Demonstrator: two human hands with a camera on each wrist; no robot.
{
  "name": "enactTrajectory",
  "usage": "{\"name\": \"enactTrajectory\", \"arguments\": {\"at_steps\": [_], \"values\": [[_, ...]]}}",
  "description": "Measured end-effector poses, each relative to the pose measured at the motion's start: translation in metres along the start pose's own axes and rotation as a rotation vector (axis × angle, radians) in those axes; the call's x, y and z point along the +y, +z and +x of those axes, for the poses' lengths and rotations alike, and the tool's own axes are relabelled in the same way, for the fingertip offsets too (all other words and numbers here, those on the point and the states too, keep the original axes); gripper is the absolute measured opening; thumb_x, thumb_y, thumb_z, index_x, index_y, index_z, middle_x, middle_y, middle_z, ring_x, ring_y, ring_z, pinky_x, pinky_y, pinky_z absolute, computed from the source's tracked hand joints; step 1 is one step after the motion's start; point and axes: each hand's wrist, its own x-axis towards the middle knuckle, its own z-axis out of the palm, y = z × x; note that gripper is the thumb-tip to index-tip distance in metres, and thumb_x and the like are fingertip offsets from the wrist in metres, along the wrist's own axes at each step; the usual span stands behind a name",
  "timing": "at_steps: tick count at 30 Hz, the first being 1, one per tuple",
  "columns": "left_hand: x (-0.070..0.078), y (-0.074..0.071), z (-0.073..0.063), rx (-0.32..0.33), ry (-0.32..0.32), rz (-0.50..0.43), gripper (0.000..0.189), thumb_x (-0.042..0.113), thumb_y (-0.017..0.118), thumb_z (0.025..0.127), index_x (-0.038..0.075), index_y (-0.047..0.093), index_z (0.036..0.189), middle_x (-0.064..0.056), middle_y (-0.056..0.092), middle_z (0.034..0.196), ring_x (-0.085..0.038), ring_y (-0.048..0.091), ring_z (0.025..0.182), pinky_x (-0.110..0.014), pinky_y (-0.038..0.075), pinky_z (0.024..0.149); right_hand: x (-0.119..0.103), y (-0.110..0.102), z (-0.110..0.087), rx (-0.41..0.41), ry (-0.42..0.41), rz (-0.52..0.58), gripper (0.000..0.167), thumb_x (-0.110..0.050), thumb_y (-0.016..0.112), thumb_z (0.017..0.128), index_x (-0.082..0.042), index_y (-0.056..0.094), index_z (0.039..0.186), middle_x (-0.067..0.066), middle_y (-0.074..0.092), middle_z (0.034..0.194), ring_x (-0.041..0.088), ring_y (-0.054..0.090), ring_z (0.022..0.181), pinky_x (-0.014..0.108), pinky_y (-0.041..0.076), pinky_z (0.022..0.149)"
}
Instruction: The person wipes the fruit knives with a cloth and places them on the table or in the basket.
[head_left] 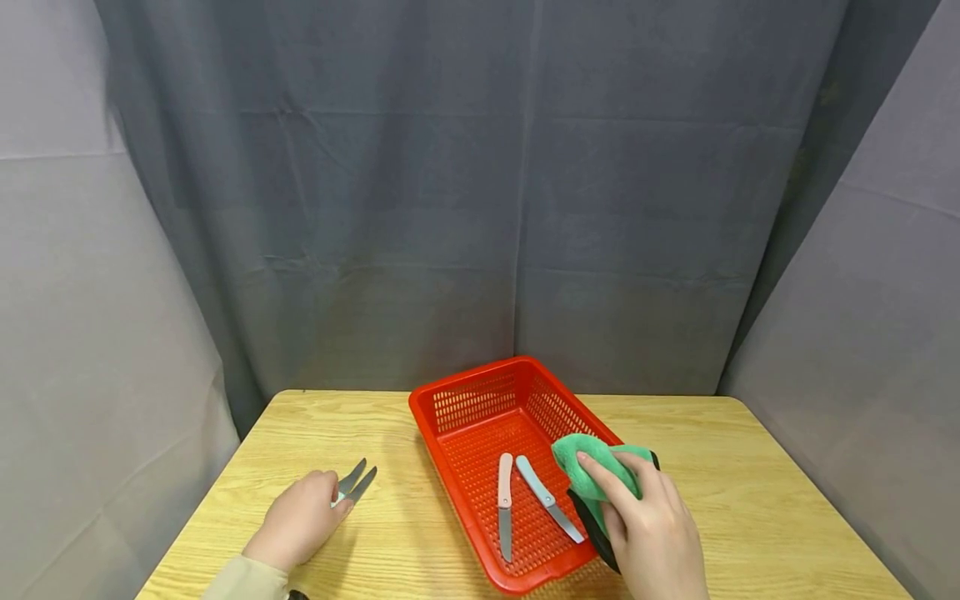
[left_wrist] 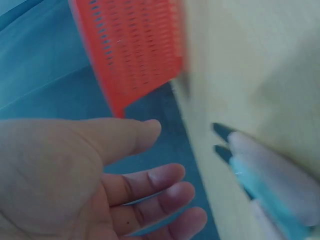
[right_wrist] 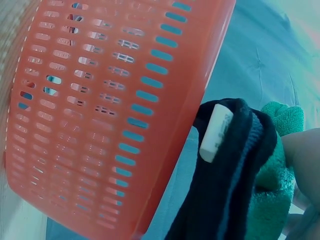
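Note:
My left hand (head_left: 302, 518) hovers at the small knives (head_left: 363, 486) on the left of the table, hiding most of their handles in the head view. In the left wrist view its thumb and fingers are spread apart, with nothing between them. Knives with a pale handle (left_wrist: 280, 167) and a teal handle (left_wrist: 272, 200) lie together beyond the fingertips. My right hand (head_left: 660, 533) grips a bunched green cloth (head_left: 592, 467) with black edging at the red basket's right rim. The basket (head_left: 457, 500) holds a pink-handled knife (head_left: 505, 483) and a light-blue-handled knife (head_left: 534, 479).
The basket has slotted walls and stands on a light wooden table (head_left: 360, 417). Grey curtains (head_left: 405, 208) hang behind the table's far edge, and pale cloth (head_left: 97, 333) hangs along the left side. A white tag (right_wrist: 216, 133) shows on the cloth's black edging.

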Motion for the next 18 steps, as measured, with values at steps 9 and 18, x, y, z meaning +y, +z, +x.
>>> {"name": "enactTrajectory", "arguments": {"at_steps": [9,18], "values": [[-0.013,0.025,0.000,0.024,0.024,0.121,0.032,0.023,0.086,0.082,0.000,0.068,0.095,-0.010,0.066,0.082,-0.026,0.066,0.072,-0.046,0.054,0.061,0.001,0.000,0.000,0.003,-0.010,-0.003,0.077,0.007,0.087,0.063,-0.031,0.072,0.129,0.012,0.064,0.115,0.028,0.061,0.084,0.047,0.055,0.068],[-0.020,0.028,0.004,-0.068,-0.052,0.148,0.036,0.022,0.087,0.081,-0.005,0.070,0.097,-0.013,0.070,0.086,-0.029,0.068,0.075,-0.049,0.057,0.065,0.002,-0.002,-0.001,0.008,-0.013,-0.013,0.077,0.008,0.087,0.063,-0.030,0.072,0.128,0.013,0.064,0.115,0.027,0.061,0.083,0.046,0.055,0.068]]}}
